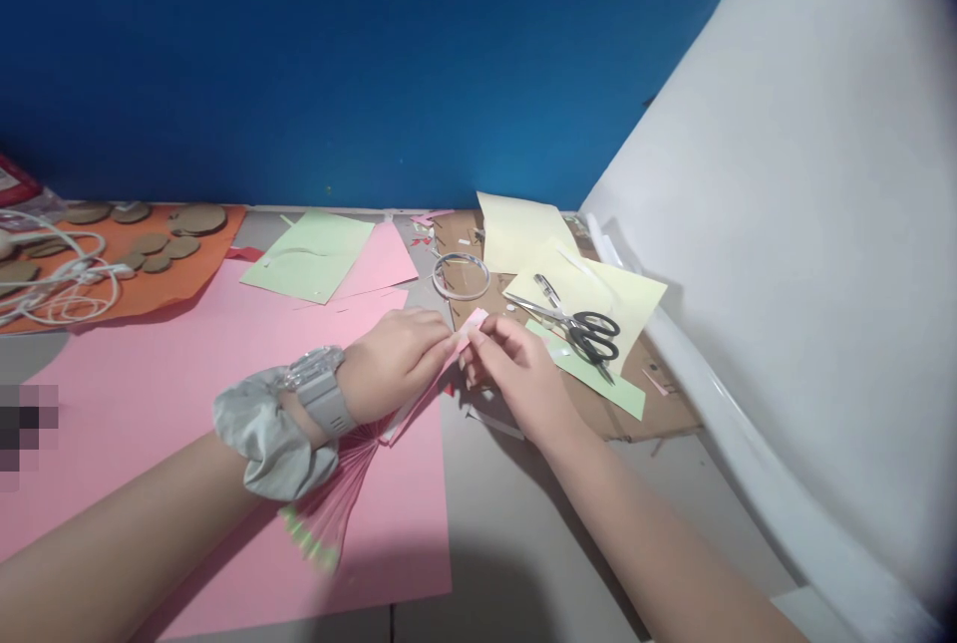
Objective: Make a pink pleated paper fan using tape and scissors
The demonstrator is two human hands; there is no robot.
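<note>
A pleated pink paper fan with a light green edge spreads out below my left wrist, over a large pink sheet. My left hand is closed on its narrow folded part, the wrist wearing a grey watch and a grey scrunchie. At the upper end of the pink folds, my right hand pinches the paper between thumb and fingers. Some of the fan is hidden under my left hand and forearm.
Black-handled scissors lie on pale yellow paper, beside a roll of tape on cardboard. Green paper is at the back. Cardboard cutouts and a white cable rest on orange paper at left.
</note>
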